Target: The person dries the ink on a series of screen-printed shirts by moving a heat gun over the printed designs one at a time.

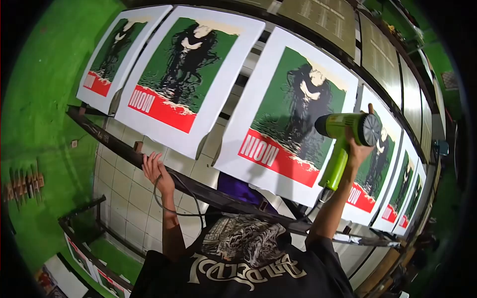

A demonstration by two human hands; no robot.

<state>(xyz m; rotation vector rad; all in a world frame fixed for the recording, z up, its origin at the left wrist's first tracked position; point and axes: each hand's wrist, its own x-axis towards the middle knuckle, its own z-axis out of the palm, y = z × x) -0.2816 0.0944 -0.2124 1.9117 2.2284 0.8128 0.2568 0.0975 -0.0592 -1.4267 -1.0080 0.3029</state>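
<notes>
My right hand (358, 149) is wrapped round the handle of a green heat gun (343, 126), whose black nozzle points left over a printed white panel (283, 104). That panel shows a dark figure on green above a red band with white letters. On the left, my left hand (157, 171) rests by the dark rail (119, 148), its fingers apart and nothing held. A black cable (186, 214) loops beside my left wrist. Just above this hand lies another panel (184, 74) with the same print.
Several more printed panels stand in the row, one at the far left (117, 54) and others at the right. Behind them is a rack of olive-grey panels (320, 22). A green wall (39, 109) is at the left, and pale floor tiles (126, 191) show below.
</notes>
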